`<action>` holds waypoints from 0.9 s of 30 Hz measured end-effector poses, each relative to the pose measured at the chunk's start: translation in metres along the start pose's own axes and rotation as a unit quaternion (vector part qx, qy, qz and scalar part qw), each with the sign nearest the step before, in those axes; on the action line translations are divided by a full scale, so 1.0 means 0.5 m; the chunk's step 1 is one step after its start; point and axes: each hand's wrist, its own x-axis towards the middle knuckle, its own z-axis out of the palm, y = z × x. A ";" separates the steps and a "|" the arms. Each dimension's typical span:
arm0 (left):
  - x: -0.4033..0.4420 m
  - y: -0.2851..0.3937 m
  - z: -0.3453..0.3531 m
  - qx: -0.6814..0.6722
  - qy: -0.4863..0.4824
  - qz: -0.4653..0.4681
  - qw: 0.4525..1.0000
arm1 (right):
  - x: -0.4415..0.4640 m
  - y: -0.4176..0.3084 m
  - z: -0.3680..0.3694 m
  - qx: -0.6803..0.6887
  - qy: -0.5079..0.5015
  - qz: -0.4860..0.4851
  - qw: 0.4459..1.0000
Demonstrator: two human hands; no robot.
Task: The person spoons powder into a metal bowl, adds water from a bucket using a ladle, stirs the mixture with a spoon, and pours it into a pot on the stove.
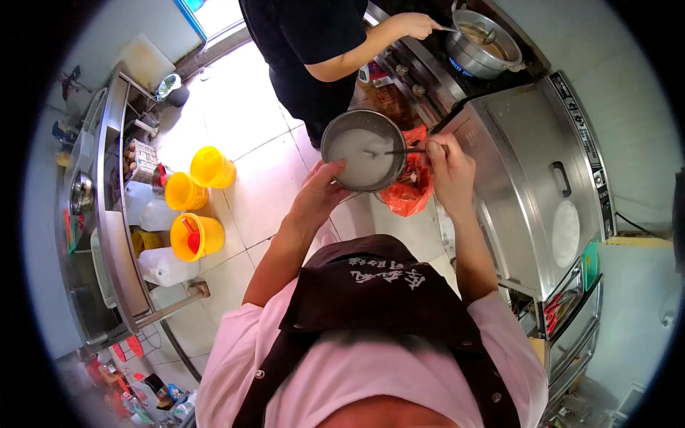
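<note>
A round metal bowl with milky white liquid is held in front of my apron. My left hand grips its lower left rim, the thumb over the edge. In my right hand is the dark handle of a utensil, whose end dips into the liquid. Past the bowl's right side, a red plastic bag shows lower down.
A co-worker in black stands ahead, one hand on a ladle in a pot over a blue flame. A large steel appliance stands right. Yellow buckets are on the floor at left, beside a steel table.
</note>
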 end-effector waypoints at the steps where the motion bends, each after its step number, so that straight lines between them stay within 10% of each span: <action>1: 0.000 -0.001 0.002 0.004 -0.001 0.005 1.000 | -0.009 0.009 -0.005 0.007 -0.023 0.026 0.999; 27: 0.036 -0.005 0.042 0.016 -0.006 -0.005 1.000 | 0.008 0.030 -0.025 0.013 0.027 0.009 1.000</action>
